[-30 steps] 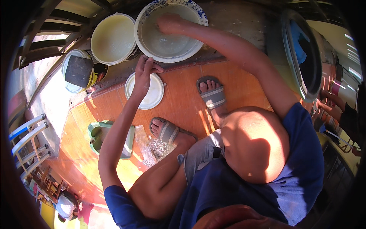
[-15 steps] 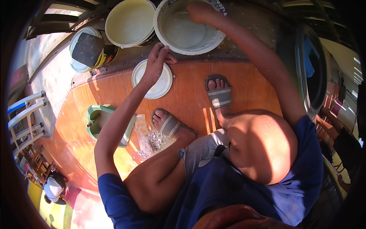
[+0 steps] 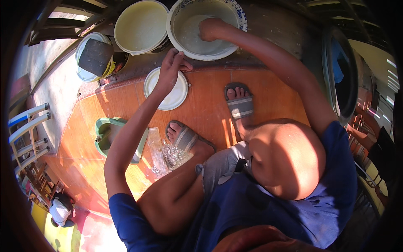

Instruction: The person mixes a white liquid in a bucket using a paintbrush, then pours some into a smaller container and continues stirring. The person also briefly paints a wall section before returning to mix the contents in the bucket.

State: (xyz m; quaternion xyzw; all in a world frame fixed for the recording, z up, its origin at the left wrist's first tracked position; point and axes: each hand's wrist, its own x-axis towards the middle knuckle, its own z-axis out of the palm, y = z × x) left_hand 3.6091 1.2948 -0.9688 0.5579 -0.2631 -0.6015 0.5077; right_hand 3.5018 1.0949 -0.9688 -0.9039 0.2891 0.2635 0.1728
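A white basin [image 3: 199,55] with a blue-speckled rim stands at the far side, holding pale greyish liquid. My right hand [image 3: 213,30] is inside it, closed into a fist over the liquid; what it holds is hidden beneath the fingers. With its fingertips, my left hand [image 3: 171,67] grips the near-left rim of the basin, the other fingers curled. Below that hand, a round white lid [image 3: 174,97] lies on the orange tiles. Left of the basin, touching or nearly so, is a cream bucket [image 3: 140,27].
A smaller bucket [image 3: 86,71] with a dark flat piece [image 3: 95,56] on top stands far left. Near my sandals lie a green dustpan [image 3: 100,145] and a crumpled clear plastic bag [image 3: 157,149]. A large dark-rimmed round tub [image 3: 354,84] stands right. Other people are at both sides.
My right hand has moved nearer and slightly left within the basin. My left hand stays at the rim. The view has shifted a little.
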